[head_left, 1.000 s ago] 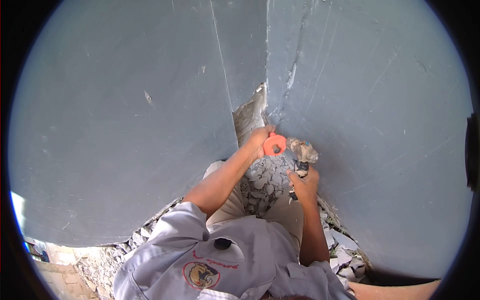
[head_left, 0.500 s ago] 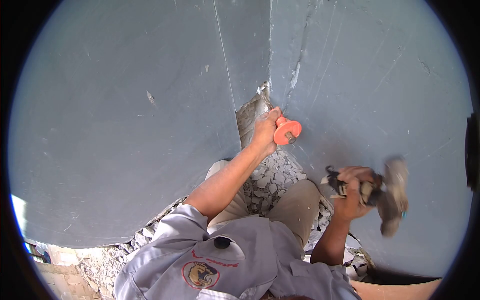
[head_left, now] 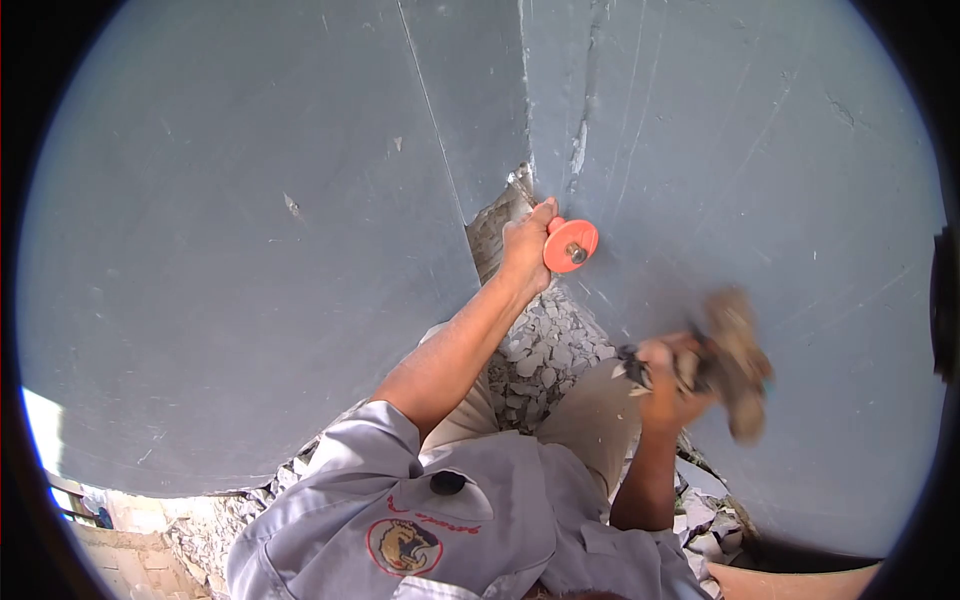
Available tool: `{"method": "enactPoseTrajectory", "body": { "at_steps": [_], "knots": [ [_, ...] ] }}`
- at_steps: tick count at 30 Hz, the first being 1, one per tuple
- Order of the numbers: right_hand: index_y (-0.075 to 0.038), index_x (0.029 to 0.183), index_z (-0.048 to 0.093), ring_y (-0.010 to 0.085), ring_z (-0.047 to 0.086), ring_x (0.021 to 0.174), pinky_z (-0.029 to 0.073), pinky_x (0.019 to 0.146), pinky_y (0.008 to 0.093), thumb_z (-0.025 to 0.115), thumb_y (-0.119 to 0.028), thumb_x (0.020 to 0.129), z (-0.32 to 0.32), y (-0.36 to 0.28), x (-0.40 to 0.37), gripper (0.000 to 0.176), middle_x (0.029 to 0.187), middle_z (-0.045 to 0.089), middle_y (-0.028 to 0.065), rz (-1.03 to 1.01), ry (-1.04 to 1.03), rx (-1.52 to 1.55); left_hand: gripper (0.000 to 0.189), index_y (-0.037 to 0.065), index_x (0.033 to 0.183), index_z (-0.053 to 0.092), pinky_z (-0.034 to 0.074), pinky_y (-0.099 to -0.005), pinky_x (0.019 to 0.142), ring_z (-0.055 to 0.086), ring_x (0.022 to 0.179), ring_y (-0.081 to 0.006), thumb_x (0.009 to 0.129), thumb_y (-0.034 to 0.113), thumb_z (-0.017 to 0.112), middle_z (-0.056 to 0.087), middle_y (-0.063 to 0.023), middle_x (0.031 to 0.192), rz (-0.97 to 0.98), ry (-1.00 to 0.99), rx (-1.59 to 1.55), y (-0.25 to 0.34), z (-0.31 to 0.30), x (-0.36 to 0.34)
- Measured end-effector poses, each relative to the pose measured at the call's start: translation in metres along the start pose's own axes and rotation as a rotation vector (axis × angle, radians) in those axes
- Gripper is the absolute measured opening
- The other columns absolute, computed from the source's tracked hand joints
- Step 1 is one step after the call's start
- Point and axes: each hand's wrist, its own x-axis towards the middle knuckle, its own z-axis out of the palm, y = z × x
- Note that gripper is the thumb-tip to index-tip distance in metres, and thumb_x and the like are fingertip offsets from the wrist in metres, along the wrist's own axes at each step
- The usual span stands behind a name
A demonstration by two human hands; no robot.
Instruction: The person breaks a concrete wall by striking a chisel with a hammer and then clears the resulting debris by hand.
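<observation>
My left hand (head_left: pixel 526 250) is wrapped round a chisel (head_left: pixel 572 247) with an orange grip and a round hand guard. Its bare metal striking end faces back toward me, while the other end points at the chipped wall corner, partly hidden by my fingers. Off to the right, my right hand (head_left: pixel 672 385) is closed on the handle of a hammer (head_left: pixel 735 365), with dark and pale wrapping around the grip. Motion smears the hammer head, which is apart from the chisel. Broken plaster exposes a rough patch (head_left: pixel 487 240) beside my left hand.
Grey painted walls (head_left: pixel 250 250) meet in a corner ahead. Rubble (head_left: pixel 545 345) covers the floor between and around my knees. An orange-brown curved rim (head_left: pixel 795 583) is at the lower right, and pale blocks (head_left: pixel 130 565) are at the lower left.
The hammer and my right hand have moved left, toward the chisel. My left hand and the chisel have shifted slightly up and left in view, with the guard turned more toward me.
</observation>
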Motion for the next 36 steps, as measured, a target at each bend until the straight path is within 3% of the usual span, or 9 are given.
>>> {"method": "enactPoseTrajectory", "body": {
  "at_steps": [4, 6, 10, 17, 19, 22, 24, 30, 36],
  "knots": [
    [0.000, 0.091, 0.055, 0.0243, 0.060, 0.066, 0.056, 0.065, 0.0410, 0.060, -0.006, 0.089, 0.022, 0.003, 0.026, 0.008, 0.087, 0.061, 0.0142, -0.596, 0.164, 0.072, 0.019, 0.007, 0.082, 0.059, 0.048, -0.0288, 0.057, 0.055, 0.060, -0.0107, 0.097, 0.017, 0.065, 0.058, -0.0023, 0.073, 0.009, 0.026, 0.008, 0.009, 0.004, 0.000],
    [0.001, 0.089, 0.058, 0.0190, 0.062, 0.070, 0.053, 0.064, 0.0357, 0.067, -0.005, 0.085, 0.028, 0.084, -0.010, 0.011, 0.082, 0.062, 0.0101, -0.125, -0.120, -0.144, 0.019, 0.006, 0.083, 0.060, 0.048, -0.0296, 0.058, 0.055, 0.061, -0.0112, 0.097, 0.018, 0.066, 0.058, -0.0022, 0.074, -0.011, 0.026, -0.032, 0.011, 0.002, 0.004],
    [0.001, 0.093, 0.060, 0.0108, 0.062, 0.071, 0.049, 0.060, 0.0276, 0.073, -0.003, 0.079, 0.026, 0.087, -0.025, 0.020, 0.083, 0.062, 0.0078, 0.672, -0.395, -0.148, 0.019, 0.007, 0.083, 0.062, 0.048, -0.0300, 0.058, 0.056, 0.063, -0.0118, 0.097, 0.019, 0.066, 0.059, -0.0017, 0.075, 0.009, 0.023, -0.096, 0.024, -0.004, 0.020],
    [0.001, 0.092, 0.059, 0.0177, 0.059, 0.069, 0.051, 0.066, 0.0297, 0.065, -0.003, 0.088, 0.027, 0.008, 0.016, 0.008, 0.079, 0.056, 0.0096, -0.167, -0.117, -0.042, 0.018, 0.007, 0.084, 0.063, 0.048, -0.0272, 0.058, 0.056, 0.063, -0.0107, 0.098, 0.018, 0.065, 0.058, -0.0012, 0.075, -0.060, 0.041, -0.078, 0.011, -0.013, 0.021],
    [-0.003, 0.101, 0.061, 0.0142, 0.061, 0.079, 0.050, 0.070, 0.0289, 0.068, -0.009, 0.089, 0.015, 0.034, 0.004, 0.015, 0.092, 0.062, 0.0081, -0.356, -0.231, -0.657, 0.018, 0.007, 0.085, 0.062, 0.049, -0.0282, 0.059, 0.056, 0.063, -0.0113, 0.098, 0.018, 0.064, 0.058, -0.0015, 0.075, -0.058, 0.050, -0.084, 0.016, -0.010, 0.019],
    [-0.001, 0.095, 0.063, 0.0101, 0.061, 0.068, 0.049, 0.060, 0.0267, 0.071, -0.009, 0.086, 0.035, 0.070, -0.006, 0.015, 0.085, 0.066, 0.0064, -0.111, -0.359, -0.711, 0.016, 0.006, 0.091, 0.061, 0.052, -0.0306, 0.063, 0.058, 0.068, -0.0126, 0.099, 0.020, 0.064, 0.058, -0.0026, 0.081, -0.109, -0.017, -0.139, 0.025, -0.018, 0.029],
    [0.000, 0.088, 0.063, 0.0093, 0.059, 0.057, 0.047, 0.053, 0.0265, 0.072, -0.007, 0.083, 0.046, 0.073, -0.008, 0.013, 0.076, 0.065, 0.0054, 0.735, -0.424, -0.154, 0.016, 0.005, 0.094, 0.061, 0.053, -0.0318, 0.064, 0.058, 0.069, -0.0131, 0.099, 0.020, 0.063, 0.059, -0.0031, 0.083, -0.156, -0.064, -0.088, 0.022, -0.025, 0.036],
    [0.002, 0.081, 0.062, 0.0101, 0.056, 0.050, 0.044, 0.048, 0.0273, 0.072, -0.003, 0.079, 0.018, 0.078, -0.037, 0.011, 0.066, 0.062, 0.0035, 0.676, -0.246, -0.139, 0.013, 0.003, 0.091, 0.060, 0.055, -0.0318, 0.062, 0.057, 0.065, -0.0133, 0.099, 0.013, 0.058, 0.057, -0.0036, 0.077, -0.374, -0.117, 0.193, -0.012, -0.064, 0.042],
    [0.004, 0.100, 0.059, 0.0116, 0.059, 0.062, 0.049, 0.058, 0.0270, 0.071, 0.004, 0.079, -0.016, 0.064, -0.026, 0.024, 0.083, 0.061, 0.0058, 0.336, -0.214, -0.280, 0.023, -0.001, 0.113, 0.054, 0.059, -0.0350, 0.068, 0.065, 0.078, -0.0188, 0.101, 0.018, 0.052, 0.060, -0.0091, 0.084, -0.216, -0.187, -0.006, -0.026, -0.040, 0.003]
  ]
}}
